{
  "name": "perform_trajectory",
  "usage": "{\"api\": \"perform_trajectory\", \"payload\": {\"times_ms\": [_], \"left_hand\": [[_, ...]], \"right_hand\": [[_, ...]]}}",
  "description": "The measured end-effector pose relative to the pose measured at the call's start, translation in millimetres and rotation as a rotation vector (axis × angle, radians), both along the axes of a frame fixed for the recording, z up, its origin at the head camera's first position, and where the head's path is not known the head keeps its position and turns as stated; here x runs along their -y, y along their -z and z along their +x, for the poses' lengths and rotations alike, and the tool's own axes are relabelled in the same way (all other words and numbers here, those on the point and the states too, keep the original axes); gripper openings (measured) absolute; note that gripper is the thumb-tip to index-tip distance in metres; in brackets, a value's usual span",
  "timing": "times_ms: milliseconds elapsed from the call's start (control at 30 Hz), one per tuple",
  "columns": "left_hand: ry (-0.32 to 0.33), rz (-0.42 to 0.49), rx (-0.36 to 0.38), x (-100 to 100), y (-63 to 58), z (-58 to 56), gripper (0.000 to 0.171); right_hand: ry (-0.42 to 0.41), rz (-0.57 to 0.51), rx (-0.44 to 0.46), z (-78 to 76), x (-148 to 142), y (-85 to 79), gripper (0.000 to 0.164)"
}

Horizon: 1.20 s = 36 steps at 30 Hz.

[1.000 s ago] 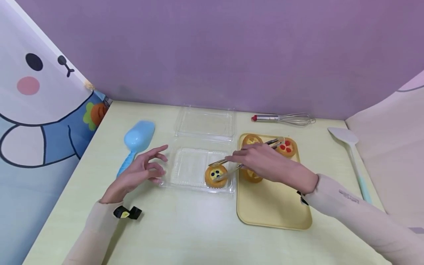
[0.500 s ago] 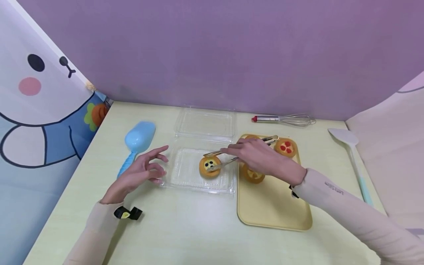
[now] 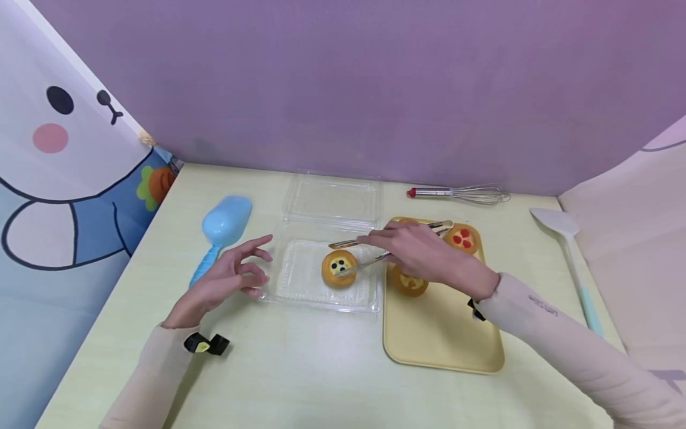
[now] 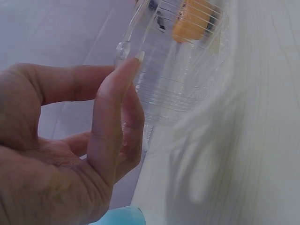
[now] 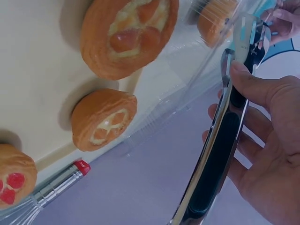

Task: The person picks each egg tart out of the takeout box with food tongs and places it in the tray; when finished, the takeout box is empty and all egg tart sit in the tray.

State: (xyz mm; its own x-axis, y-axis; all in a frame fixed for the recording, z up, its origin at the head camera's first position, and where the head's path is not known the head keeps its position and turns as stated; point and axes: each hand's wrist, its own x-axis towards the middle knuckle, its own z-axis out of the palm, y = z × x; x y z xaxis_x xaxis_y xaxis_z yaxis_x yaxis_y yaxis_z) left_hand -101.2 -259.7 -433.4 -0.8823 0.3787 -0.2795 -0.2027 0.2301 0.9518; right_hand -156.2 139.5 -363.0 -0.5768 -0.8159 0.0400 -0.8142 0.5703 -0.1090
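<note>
In the head view my right hand grips metal tongs, with black grip panels in the right wrist view. Their lower arm's tip lies over an egg tart with dark berries; the upper arm stands apart from its far edge. The tart sits in the right half of the clear plastic container, whose lid lies folded back behind. At the container's left edge, my left hand has its fingers spread and loosely bent, fingertips right at the rim.
A beige tray at right bears several more tarts, one topped with red fruit. A whisk lies behind it, a turner far right. A blue scoop lies beyond my left hand.
My right hand and the tongs have moved left, carrying the berry tart left and away from me within the container. The tongs' upper arm has since parted from it. My left hand stays put.
</note>
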Motion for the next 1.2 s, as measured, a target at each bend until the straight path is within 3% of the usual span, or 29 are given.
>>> {"api": "perform_trajectory", "payload": {"times_ms": [233, 533, 900, 1200], "left_hand": [[-0.002, -0.002, -0.001, 0, -0.5, 0.1, 0.081], [-0.007, -0.005, -0.003, 1, -0.6, 1.3, 0.081], [-0.009, -0.002, 0.007, 0, -1.3, 1.1, 0.082], [-0.011, 0.002, 0.016, 1, -1.7, 1.1, 0.081]], "right_hand": [[-0.025, 0.025, 0.023, 5.7, -1, -9.1, 0.064], [-0.033, 0.146, -0.005, 10.8, 6, -12.5, 0.072], [-0.031, 0.192, -0.021, 10.9, 18, -7.5, 0.066], [-0.051, 0.141, -0.034, 6.4, 30, 4.4, 0.058]]}}
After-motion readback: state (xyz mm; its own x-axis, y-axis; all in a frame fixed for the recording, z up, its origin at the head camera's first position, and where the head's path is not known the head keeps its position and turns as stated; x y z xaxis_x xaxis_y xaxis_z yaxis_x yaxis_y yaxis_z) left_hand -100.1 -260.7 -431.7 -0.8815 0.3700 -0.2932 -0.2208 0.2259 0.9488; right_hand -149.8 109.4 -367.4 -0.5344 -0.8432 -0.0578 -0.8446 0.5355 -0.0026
